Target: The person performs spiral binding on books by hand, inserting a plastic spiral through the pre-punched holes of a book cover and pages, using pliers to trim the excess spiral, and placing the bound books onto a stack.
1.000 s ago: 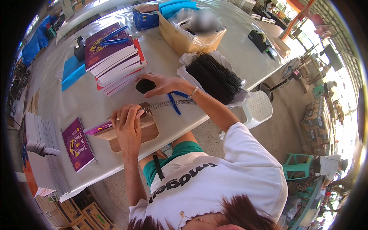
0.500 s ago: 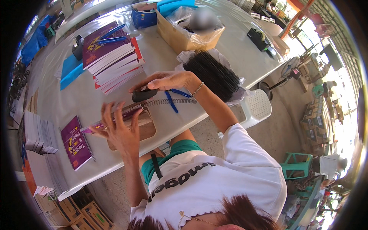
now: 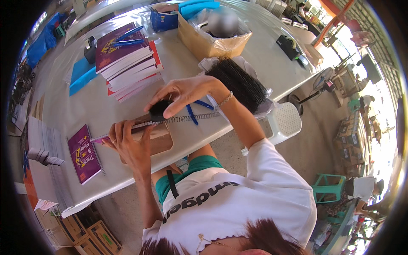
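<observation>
My left hand (image 3: 132, 142) is closed around a purple-covered book (image 3: 100, 139), holding it on edge over a brown block (image 3: 163, 142). A dark wire coil (image 3: 187, 119) stretches rightward from the book's end across the table. My right hand (image 3: 187, 95) arches over a small black object (image 3: 159, 109) at the coil's left end, thumb on one side and fingers on the other; its exact kind is unclear. Just beyond the coil lie blue-handled pliers (image 3: 192, 114). To the left, a finished-looking purple spiral-bound book (image 3: 84, 155) rests flat.
A stack of purple books (image 3: 123, 53) with blue pliers on top stands at the far left. Black coils (image 3: 238, 83) fill a plastic-lined pile at right, near a cardboard box (image 3: 212, 40). Paper stacks (image 3: 51, 165) line the left edge. A white stool (image 3: 284, 121) stands beside the table.
My left fingers, spread before, have closed on the book. The black object has tilted in my right hand, whose thumb has come down beside it. The whole view has shifted slightly.
</observation>
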Tool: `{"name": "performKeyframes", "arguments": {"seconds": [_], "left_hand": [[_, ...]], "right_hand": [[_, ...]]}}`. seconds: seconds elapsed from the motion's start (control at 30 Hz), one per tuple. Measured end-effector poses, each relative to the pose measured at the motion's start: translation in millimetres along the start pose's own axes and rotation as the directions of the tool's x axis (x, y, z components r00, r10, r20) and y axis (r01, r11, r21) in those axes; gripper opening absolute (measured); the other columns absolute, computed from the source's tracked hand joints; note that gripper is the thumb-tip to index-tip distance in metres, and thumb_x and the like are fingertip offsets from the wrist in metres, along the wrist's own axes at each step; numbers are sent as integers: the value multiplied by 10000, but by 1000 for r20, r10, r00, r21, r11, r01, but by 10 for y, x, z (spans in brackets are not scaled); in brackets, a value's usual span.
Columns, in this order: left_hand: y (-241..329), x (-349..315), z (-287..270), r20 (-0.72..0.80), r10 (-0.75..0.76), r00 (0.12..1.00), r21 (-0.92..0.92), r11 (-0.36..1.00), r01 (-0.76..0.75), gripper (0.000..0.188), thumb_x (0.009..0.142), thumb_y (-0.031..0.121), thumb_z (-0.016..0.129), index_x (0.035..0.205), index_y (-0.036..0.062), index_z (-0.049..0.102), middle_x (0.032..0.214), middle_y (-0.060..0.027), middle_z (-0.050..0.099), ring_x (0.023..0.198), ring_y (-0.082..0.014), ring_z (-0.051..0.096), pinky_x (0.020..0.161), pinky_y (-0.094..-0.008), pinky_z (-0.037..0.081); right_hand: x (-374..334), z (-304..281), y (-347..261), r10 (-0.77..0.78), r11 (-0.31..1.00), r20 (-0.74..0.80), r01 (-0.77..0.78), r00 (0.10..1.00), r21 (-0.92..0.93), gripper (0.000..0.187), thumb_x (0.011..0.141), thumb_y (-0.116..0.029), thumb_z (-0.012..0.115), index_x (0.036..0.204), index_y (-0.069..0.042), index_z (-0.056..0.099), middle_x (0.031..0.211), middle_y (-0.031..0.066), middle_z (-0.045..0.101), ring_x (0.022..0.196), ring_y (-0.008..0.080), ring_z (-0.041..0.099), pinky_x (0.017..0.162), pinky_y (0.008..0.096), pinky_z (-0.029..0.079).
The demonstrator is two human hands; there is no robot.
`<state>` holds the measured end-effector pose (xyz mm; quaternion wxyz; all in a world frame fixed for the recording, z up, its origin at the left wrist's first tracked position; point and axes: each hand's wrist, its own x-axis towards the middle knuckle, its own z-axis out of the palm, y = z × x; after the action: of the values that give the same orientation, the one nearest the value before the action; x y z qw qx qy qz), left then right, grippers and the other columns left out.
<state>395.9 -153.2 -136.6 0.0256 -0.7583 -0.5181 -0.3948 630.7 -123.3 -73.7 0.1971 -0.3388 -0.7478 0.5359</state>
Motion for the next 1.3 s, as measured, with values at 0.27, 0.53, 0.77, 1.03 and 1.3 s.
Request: {"name": "performKeyframes", "arguments": {"seconds": [0.27, 0.53, 0.77, 1.03, 1.3], "left_hand": [[85, 30, -5, -30, -42, 999, 2, 999, 43, 393, 675, 389, 802, 883, 104, 629, 973, -10, 579, 1082, -254, 486, 1025, -557, 211], [120, 49, -44, 6, -81, 997, 43, 996, 81, 405, 678, 441, 780, 904, 132, 646, 988, 19, 587, 1091, -241, 490, 1037, -586, 175], [148, 45, -28, 3, -72, 997, 39, 997, 72, 407, 674, 467, 776, 883, 138, 660, 979, 28, 596, 1097, -234, 493, 1043, -581, 158], [35, -14, -7, -64, -57, 996, 50, 997, 60, 428, 655, 473, 784, 895, 138, 666, 993, 16, 601, 1103, -244, 491, 1044, -579, 159], [15, -8, 22, -36, -55, 998, 4, 998, 55, 429, 619, 464, 805, 882, 155, 667, 976, 23, 595, 1067, -243, 496, 1032, -603, 160]], "right_hand": [[31, -55, 117, 53, 994, -121, -42, 991, 97, 576, 817, -394, 704, 1257, -45, 580, 1168, 58, 616, 1000, 142, 556, 848, 264, 461], [32, -117, 45, 91, 996, -105, -92, 990, -6, 574, 830, -403, 682, 1264, -43, 578, 1181, 67, 608, 1049, 141, 540, 915, 262, 420], [-1, -94, -124, -32, 994, 17, 30, 999, 106, 490, 885, -385, 600, 1248, -56, 599, 1250, 73, 580, 1142, 155, 499, 994, 282, 371], [63, 2, -42, 45, 956, -149, 1, 988, 293, 520, 898, -427, 571, 1265, -58, 587, 1238, 63, 588, 1157, 152, 495, 1009, 291, 364], [127, 33, -52, 30, 959, -80, -51, 996, -278, 588, 833, -520, 634, 1237, -94, 620, 1183, 51, 611, 1064, 152, 535, 890, 256, 433]]}}
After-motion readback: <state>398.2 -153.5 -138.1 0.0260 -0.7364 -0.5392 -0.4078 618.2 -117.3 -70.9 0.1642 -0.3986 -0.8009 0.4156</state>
